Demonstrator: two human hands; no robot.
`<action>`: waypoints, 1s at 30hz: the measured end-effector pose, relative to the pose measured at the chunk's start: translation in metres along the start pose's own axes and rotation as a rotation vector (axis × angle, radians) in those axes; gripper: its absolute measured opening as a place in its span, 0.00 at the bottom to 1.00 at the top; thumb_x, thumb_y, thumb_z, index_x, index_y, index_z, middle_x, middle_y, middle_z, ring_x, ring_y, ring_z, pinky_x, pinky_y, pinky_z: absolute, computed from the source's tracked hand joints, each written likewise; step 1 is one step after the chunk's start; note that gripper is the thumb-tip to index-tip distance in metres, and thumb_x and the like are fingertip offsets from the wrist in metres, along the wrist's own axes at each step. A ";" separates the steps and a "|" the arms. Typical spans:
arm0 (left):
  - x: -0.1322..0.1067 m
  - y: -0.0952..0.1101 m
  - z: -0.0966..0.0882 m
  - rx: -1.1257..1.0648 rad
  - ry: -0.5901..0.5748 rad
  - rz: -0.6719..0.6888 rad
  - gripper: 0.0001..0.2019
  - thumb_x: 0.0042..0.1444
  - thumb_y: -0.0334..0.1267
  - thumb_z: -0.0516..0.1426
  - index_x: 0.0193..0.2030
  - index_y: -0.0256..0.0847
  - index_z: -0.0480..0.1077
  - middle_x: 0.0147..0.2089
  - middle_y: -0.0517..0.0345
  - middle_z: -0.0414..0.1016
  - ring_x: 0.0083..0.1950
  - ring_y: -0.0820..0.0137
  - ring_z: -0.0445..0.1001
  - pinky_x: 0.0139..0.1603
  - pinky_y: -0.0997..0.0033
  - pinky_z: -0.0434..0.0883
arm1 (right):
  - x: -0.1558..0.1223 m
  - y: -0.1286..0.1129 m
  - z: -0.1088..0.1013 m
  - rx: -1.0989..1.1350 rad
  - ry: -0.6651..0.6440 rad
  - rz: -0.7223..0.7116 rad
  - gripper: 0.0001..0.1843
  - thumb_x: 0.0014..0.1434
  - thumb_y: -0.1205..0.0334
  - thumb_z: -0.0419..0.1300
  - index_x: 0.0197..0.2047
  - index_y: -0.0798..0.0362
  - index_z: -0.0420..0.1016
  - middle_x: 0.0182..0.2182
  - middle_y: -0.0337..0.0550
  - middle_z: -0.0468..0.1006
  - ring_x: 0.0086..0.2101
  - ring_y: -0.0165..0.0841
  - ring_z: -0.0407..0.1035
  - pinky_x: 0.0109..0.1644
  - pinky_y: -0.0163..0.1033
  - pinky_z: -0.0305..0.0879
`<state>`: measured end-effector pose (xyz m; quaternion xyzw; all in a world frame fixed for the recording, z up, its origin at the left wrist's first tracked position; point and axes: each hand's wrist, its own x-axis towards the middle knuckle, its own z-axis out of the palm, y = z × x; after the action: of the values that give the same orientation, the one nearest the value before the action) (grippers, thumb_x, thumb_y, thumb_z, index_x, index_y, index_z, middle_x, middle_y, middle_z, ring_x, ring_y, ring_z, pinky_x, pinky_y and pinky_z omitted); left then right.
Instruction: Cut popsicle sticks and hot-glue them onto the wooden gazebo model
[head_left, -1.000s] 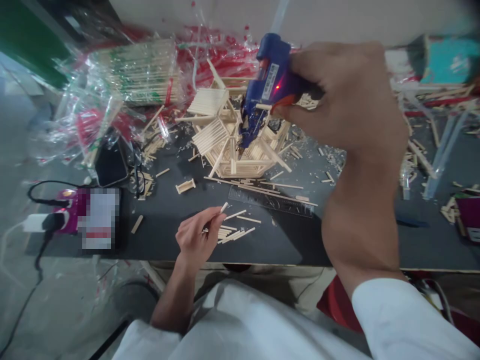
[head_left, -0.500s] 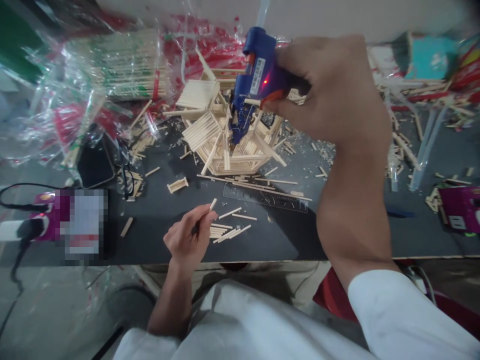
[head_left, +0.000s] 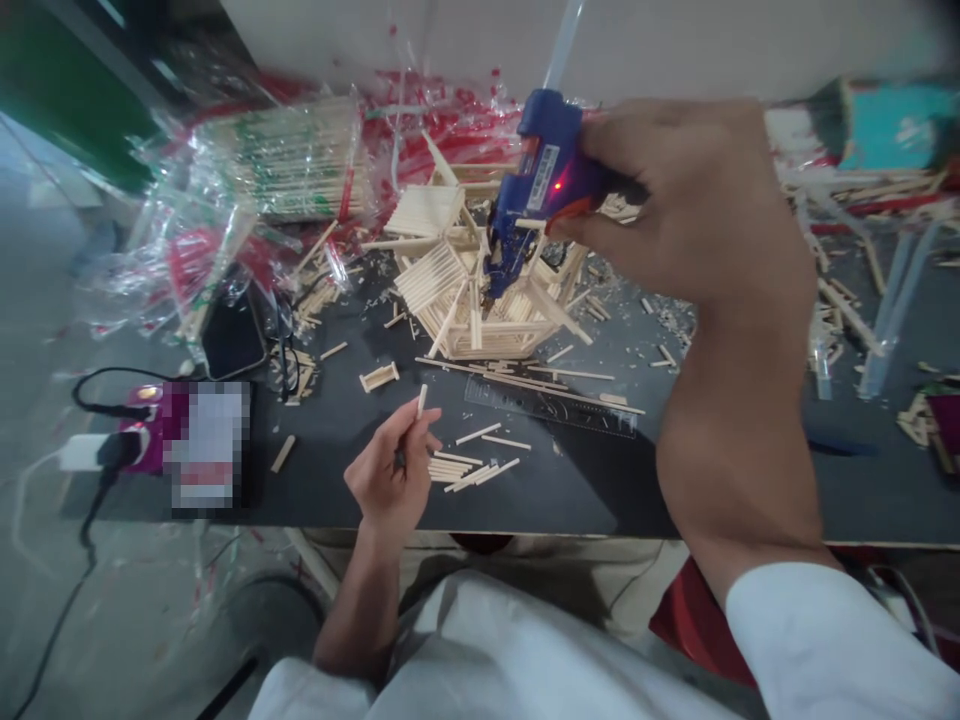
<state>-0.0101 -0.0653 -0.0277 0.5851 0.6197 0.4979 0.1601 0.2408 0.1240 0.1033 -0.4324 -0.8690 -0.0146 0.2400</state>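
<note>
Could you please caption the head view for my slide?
Right hand holds blue glue gun at pale wooden framework; left hand pinches short pale wooden stick.

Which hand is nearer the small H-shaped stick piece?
Left. The left hand, pinching a short stick, is just this side of the H-shaped stick piece; the right hand, gripping the glue gun, is well to its right.

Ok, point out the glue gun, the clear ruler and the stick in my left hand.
Glue gun (head_left: 519,196): head view, blue body.
Clear ruler (head_left: 553,407): head view, middle stretch.
Stick (head_left: 422,401): head view, exposed end.
</note>
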 end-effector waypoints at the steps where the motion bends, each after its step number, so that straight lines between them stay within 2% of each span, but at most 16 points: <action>1: 0.000 0.000 -0.001 0.018 -0.005 -0.002 0.09 0.70 0.35 0.58 0.54 0.42 0.75 0.41 0.59 0.87 0.29 0.77 0.80 0.36 0.76 0.79 | -0.001 0.000 -0.001 -0.005 0.019 -0.004 0.12 0.59 0.56 0.64 0.46 0.50 0.76 0.42 0.45 0.81 0.44 0.45 0.76 0.48 0.45 0.67; 7: 0.004 0.004 -0.004 0.158 -0.026 0.075 0.06 0.69 0.39 0.60 0.46 0.42 0.78 0.36 0.59 0.87 0.29 0.75 0.83 0.36 0.78 0.78 | -0.002 0.003 -0.002 -0.105 0.152 -0.016 0.21 0.61 0.54 0.58 0.52 0.56 0.78 0.42 0.49 0.80 0.45 0.47 0.76 0.49 0.46 0.68; 11: 0.007 0.008 -0.005 0.205 -0.016 0.141 0.07 0.67 0.41 0.62 0.40 0.41 0.79 0.30 0.62 0.84 0.27 0.75 0.82 0.34 0.80 0.76 | -0.001 0.000 -0.002 -0.129 0.160 0.009 0.22 0.64 0.53 0.56 0.55 0.56 0.78 0.42 0.50 0.79 0.45 0.46 0.76 0.50 0.47 0.69; 17: 0.008 0.011 -0.007 0.287 -0.024 0.163 0.12 0.68 0.43 0.61 0.34 0.42 0.78 0.26 0.63 0.83 0.25 0.76 0.80 0.33 0.81 0.73 | -0.001 -0.003 -0.002 -0.111 0.180 -0.006 0.25 0.63 0.57 0.57 0.57 0.62 0.79 0.41 0.53 0.80 0.45 0.48 0.77 0.49 0.47 0.69; 22: 0.008 0.010 -0.006 0.269 -0.011 0.185 0.11 0.66 0.41 0.61 0.33 0.41 0.77 0.25 0.64 0.81 0.23 0.77 0.78 0.32 0.81 0.72 | -0.003 -0.001 -0.002 -0.124 0.196 -0.001 0.22 0.66 0.55 0.58 0.58 0.58 0.79 0.43 0.51 0.80 0.49 0.48 0.77 0.53 0.47 0.69; 27: 0.006 0.008 -0.007 0.270 -0.023 0.162 0.10 0.66 0.42 0.62 0.33 0.41 0.77 0.24 0.63 0.81 0.24 0.76 0.79 0.33 0.80 0.72 | -0.003 -0.001 -0.002 -0.144 0.183 -0.016 0.24 0.65 0.55 0.59 0.59 0.60 0.78 0.44 0.53 0.81 0.49 0.51 0.77 0.52 0.50 0.70; 30: 0.008 0.011 -0.006 0.300 -0.012 0.217 0.11 0.67 0.41 0.62 0.32 0.41 0.76 0.23 0.64 0.80 0.23 0.77 0.78 0.32 0.81 0.71 | -0.003 -0.001 -0.003 -0.172 0.161 0.000 0.24 0.67 0.53 0.59 0.61 0.56 0.76 0.46 0.51 0.81 0.50 0.50 0.76 0.53 0.51 0.70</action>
<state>-0.0110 -0.0622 -0.0132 0.6689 0.6194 0.4105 0.0201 0.2431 0.1206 0.1050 -0.4487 -0.8425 -0.1240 0.2709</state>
